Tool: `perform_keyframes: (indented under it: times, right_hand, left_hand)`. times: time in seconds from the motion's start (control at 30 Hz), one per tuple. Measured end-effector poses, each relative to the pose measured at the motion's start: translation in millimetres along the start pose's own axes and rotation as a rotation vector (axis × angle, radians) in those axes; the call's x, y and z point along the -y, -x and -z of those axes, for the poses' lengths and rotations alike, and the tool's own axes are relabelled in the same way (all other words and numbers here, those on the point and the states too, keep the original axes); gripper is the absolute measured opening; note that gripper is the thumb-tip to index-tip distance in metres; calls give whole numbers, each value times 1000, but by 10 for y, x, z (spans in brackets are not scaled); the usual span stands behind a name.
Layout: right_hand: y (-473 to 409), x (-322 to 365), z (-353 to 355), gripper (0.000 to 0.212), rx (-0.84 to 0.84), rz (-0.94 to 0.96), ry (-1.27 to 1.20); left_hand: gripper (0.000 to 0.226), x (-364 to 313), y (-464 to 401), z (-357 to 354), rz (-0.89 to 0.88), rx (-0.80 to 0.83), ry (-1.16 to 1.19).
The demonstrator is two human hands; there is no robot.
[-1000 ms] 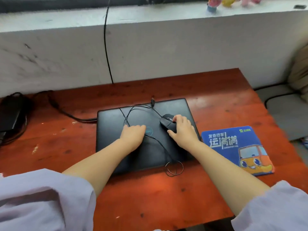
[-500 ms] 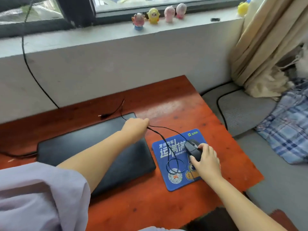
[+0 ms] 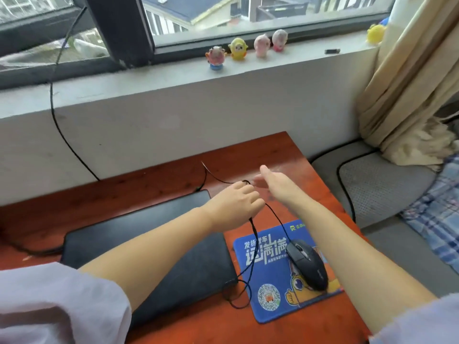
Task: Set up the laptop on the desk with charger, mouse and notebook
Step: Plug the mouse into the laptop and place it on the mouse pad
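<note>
The closed black rectangular laptop lies flat on the reddish-brown wooden worktop, toward its left side, with a black cable entering at the laptop's left edge. The blue rectangular printed mouse pad lies just beside the laptop's right edge, near the worktop's right edge. The black wired computer mouse rests on the right half of the pad.

The thin black mouse cord runs from the mouse up to the left hand, hangs down from it, and forms a loop at the pad's front-left corner. The left hand is held above the laptop's far right corner, its fingers curled round the cord. The right hand is just beside it, fingers extended and spread, holding nothing; contact with the cord cannot be determined.

Four small coloured toy figures stand on the grey windowsill behind the worktop.
</note>
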State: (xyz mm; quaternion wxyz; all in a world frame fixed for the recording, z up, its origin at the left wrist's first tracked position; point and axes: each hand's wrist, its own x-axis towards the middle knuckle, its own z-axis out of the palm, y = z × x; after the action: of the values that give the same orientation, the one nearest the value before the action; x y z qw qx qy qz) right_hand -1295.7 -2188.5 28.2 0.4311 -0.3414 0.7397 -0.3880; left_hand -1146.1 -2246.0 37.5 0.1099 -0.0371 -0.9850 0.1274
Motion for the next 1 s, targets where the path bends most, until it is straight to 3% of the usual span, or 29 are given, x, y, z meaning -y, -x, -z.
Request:
perform_keyframes:
  times: [0.1, 0.17, 0.27, 0.4, 0.53, 0.6, 0.67, 0.73, 0.87, 0.93, 1.0]
  right_hand:
    - [-299, 345, -142, 55, 407, -249, -46]
    - [-416, 440, -184, 42, 558, -261, -157]
    - [-556, 527, -112, 22, 525, -151, -296]
    - [-552, 589, 205, 22, 400, -4, -351]
    - [-324, 812, 584, 21, 328, 175, -331]
    - [-188, 1000, 749, 25, 296, 291, -293]
    - [-55, 1169, 907, 27, 245, 405, -218]
    - [62, 1232, 1016, 28, 211, 461, -84]
    - [233, 947, 1027, 26, 208, 407, 72]
    - [256, 746, 977, 24, 248, 381, 104]
    - [241, 583, 919, 19, 295, 355, 119]
  left_hand:
    - [9, -68, -71, 3, -88, 45, -22]
    - [9, -69, -81, -8, -100, 51, -33]
    - [12, -26, -19, -58, -79, 8, -65]
    - [26, -22, 83, -216, -55, -52, -159]
    - [10, -8, 25, -336, -7, 11, -152]
    - [18, 5, -97, -359, 65, 116, -88]
    - [41, 20, -264, -374, 162, 255, 207]
    - [46, 35, -389, -255, 465, 247, 727]
    - [34, 188, -553, -22, 1157, -308, 1405]
    - [32, 356, -615, 46, 1346, -448, 1879]
    - [39, 536, -606, 98, 1382, -551, 2334]
